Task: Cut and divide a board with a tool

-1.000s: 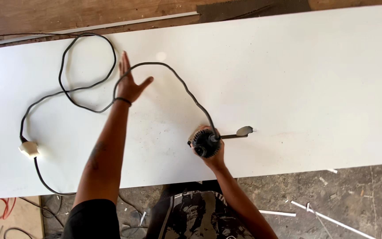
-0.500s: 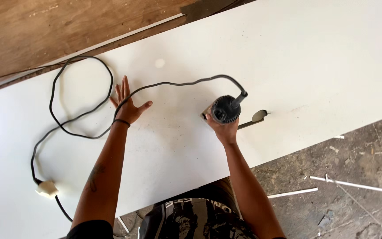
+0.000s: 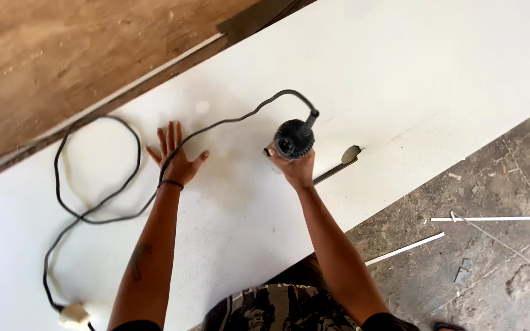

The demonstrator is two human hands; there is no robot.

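My right hand (image 3: 294,169) grips a black hand-held router (image 3: 294,138) that stands upright on a large white board (image 3: 412,79). Just to its right a narrow slot ending in a rounded hole (image 3: 343,160) is cut into the board. My left hand (image 3: 175,157) lies flat on the board with its fingers spread, holding nothing. The router's black power cord (image 3: 99,208) runs from the tool past my left hand, loops across the board and ends at a white plug connector (image 3: 73,315) near the lower left.
A brown wooden sheet (image 3: 62,55) lies beyond the board's far edge. The dusty concrete floor (image 3: 492,270) at the lower right carries thin white strips (image 3: 493,218) and scraps. My patterned shorts (image 3: 277,309) show at the bottom.
The view has tilted and shifted, so the board now runs diagonally. My right hand has kept hold of the router beside the slot. My left hand stays flat on the board.
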